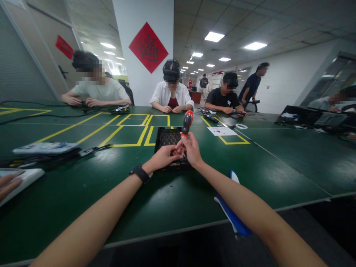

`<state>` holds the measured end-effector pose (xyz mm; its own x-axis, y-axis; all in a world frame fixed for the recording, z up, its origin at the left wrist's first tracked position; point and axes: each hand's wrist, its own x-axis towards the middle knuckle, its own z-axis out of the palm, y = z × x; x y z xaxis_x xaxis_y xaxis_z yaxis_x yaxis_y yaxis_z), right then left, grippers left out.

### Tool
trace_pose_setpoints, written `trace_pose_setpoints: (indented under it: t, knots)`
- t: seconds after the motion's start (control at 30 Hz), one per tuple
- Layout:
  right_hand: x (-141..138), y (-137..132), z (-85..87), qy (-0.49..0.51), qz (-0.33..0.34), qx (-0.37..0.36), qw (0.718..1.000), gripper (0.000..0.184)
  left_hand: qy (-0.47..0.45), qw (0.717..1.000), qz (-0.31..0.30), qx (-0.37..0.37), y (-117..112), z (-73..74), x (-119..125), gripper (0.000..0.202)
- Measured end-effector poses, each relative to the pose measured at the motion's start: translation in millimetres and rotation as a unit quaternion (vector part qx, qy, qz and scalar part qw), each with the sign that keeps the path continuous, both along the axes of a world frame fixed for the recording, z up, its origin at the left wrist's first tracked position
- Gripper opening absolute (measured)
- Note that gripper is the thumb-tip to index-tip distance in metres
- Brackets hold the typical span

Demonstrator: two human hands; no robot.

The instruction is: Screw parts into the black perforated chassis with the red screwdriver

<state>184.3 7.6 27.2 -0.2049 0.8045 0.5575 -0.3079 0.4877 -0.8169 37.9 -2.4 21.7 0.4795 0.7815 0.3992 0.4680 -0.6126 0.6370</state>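
The right hand (191, 149) grips a red and black screwdriver (188, 121), nearly upright over a black plastic tray (158, 139). The left hand (166, 155) bends its fingers close by; I cannot tell if they grip. Farther right lies white paper (226, 131).

A green table (69, 185), marked out with yellow tape lines (128, 145), carries a black tray (166, 136) near the middle. A white sheet (226, 131) and white ring (241, 128) lie to its right; the dark bundle (59, 155) leftward is probably cables, though blurred.
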Motion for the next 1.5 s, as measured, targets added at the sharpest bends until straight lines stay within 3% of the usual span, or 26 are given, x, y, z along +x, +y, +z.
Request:
trace_pose_setpoints:
  t: [0.1, 0.63, 0.93, 1.3, 1.4, 1.5]
  knots:
    - [-0.8, -0.9, 0.5, -0.002, 0.000, 0.002, 1.000, 0.031, 0.019, 1.000, 0.022, 0.007, 2.2, -2.7, -0.9, 0.029]
    - [0.6, 1.7, -0.8, -0.001, 0.003, -0.025, 1.000, 0.034, 0.025, 0.998, -0.050, 0.022, 1.1, 0.3, -1.6, 0.019]
    - [-1.1, 1.2, -0.5, 0.010, -0.004, -0.012, 1.000, 0.029, 0.002, 1.000, -0.001, 0.001, 2.9, -0.9, 0.2, 0.023]
    - [1.1, 2.0, -0.5, 0.007, -0.008, -0.024, 1.000, 0.031, -0.018, 0.999, -0.036, 0.004, 2.9, -1.1, -2.1, 0.015]
    - [1.2, 1.4, -0.1, 0.008, -0.024, -0.021, 0.999, 0.032, 0.005, 0.999, -0.040, 0.027, 1.3, 0.6, -1.7, 0.015]
    - [0.1, -0.7, 2.7, 0.027, -0.045, -0.019, 0.998, 0.029, 0.079, 0.989, 0.005, 0.123, -5.9, 5.8, 0.8, 0.018]
